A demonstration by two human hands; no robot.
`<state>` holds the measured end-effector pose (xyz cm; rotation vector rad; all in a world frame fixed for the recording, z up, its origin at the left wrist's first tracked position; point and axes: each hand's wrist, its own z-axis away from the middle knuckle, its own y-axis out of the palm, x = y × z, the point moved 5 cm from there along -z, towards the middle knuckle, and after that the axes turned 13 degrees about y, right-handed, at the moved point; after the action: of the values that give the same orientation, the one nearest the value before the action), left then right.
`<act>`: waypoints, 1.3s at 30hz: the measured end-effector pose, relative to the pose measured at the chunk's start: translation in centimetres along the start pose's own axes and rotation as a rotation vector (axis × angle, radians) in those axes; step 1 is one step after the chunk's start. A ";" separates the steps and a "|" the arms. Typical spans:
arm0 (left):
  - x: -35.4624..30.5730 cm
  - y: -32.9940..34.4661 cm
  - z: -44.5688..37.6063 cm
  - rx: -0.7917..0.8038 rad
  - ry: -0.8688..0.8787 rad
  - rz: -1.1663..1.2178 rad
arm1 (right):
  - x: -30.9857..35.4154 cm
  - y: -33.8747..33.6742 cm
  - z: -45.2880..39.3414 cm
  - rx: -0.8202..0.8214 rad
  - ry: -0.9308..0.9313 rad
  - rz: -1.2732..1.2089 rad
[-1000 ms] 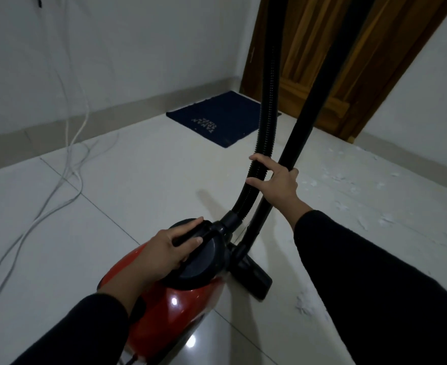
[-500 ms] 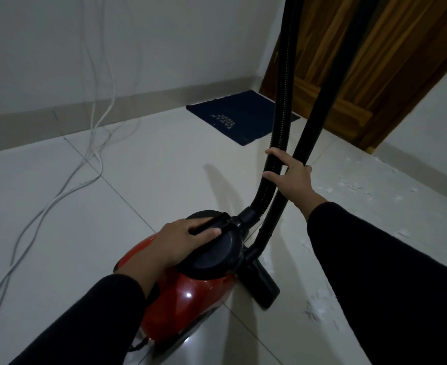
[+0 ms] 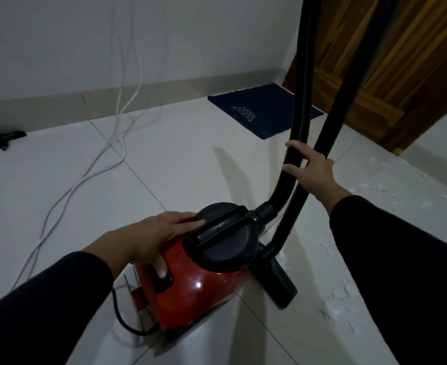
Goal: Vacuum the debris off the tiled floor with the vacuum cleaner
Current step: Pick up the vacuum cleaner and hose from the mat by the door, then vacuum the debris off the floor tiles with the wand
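A red vacuum cleaner (image 3: 204, 293) with a black lid and carry handle (image 3: 222, 227) stands on the white tiled floor. My left hand (image 3: 151, 238) lies over its left side, fingers on the lid's edge and thumb on a black button (image 3: 164, 283). My right hand (image 3: 314, 172) is wrapped around the ribbed black hose (image 3: 302, 101), beside the rigid black wand (image 3: 348, 88). The wand runs down to the floor nozzle (image 3: 277, 283), which rests on the tile right of the vacuum. White debris (image 3: 341, 299) lies scattered by the nozzle and further right (image 3: 375, 185).
White cables (image 3: 85, 177) trail across the floor from the left wall. A black cord (image 3: 122, 320) leaves the vacuum's rear. A dark blue mat (image 3: 262, 111) lies before a wooden door (image 3: 401, 61). A small black object (image 3: 1, 138) sits by the far-left skirting.
My left hand has left the carry handle and slid to the vacuum's left side, with the thumb now on the button. The view has swung left. My right hand keeps its hold on the hose.
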<state>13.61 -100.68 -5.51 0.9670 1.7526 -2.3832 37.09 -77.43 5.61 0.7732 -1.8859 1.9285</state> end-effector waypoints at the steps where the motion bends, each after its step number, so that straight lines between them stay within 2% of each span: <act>1: 0.1 0.2 0.0 -0.002 0.008 -0.017 | 0.1 0.0 0.0 0.000 0.001 0.000; 8: -0.8 0.9 1.0 -0.054 -0.018 -0.127 | 0.4 0.1 0.3 0.016 -0.003 0.012; 14: -2.7 -2.4 0.6 0.146 -0.121 -0.167 | 0.3 -0.2 1.3 0.025 0.006 0.015; 16: -3.2 -5.1 -0.5 0.194 -0.120 -0.311 | 0.0 -0.5 1.6 0.019 0.014 -0.002; 17: -3.7 -7.2 -1.6 0.174 -0.120 -0.422 | -0.1 -0.7 1.9 0.008 0.010 -0.006; 19: -5.4 -12.3 -5.1 0.036 -0.081 -0.625 | -0.3 -0.9 2.1 -0.005 0.001 -0.029; 22: -10.1 -19.3 -12.2 -0.200 0.113 -0.880 | -0.4 -0.6 2.4 0.005 0.009 -0.092; 25: -14.6 -23.6 -19.0 -0.254 0.220 -1.086 | -1.2 -0.2 2.2 0.005 0.046 -0.166; 30: -16.7 -25.7 -25.9 -0.130 0.155 -1.396 | -2.5 -0.2 2.1 0.013 0.073 -0.184; 34: -15.3 -26.0 -27.7 0.003 0.040 -1.441 | -3.4 0.1 1.7 0.086 0.103 -0.220; 37: -14.8 -26.7 -27.4 0.089 0.060 -1.435 | -4.0 -0.1 1.4 0.024 0.095 -0.158; 39: -15.4 -27.2 -26.8 0.153 0.124 -1.434 | -3.9 -1.3 2.2 -0.097 0.144 -0.205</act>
<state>28.25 -72.43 20.63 -0.4729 2.9345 -3.0991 41.28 -79.02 4.25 0.7458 -1.7290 1.7080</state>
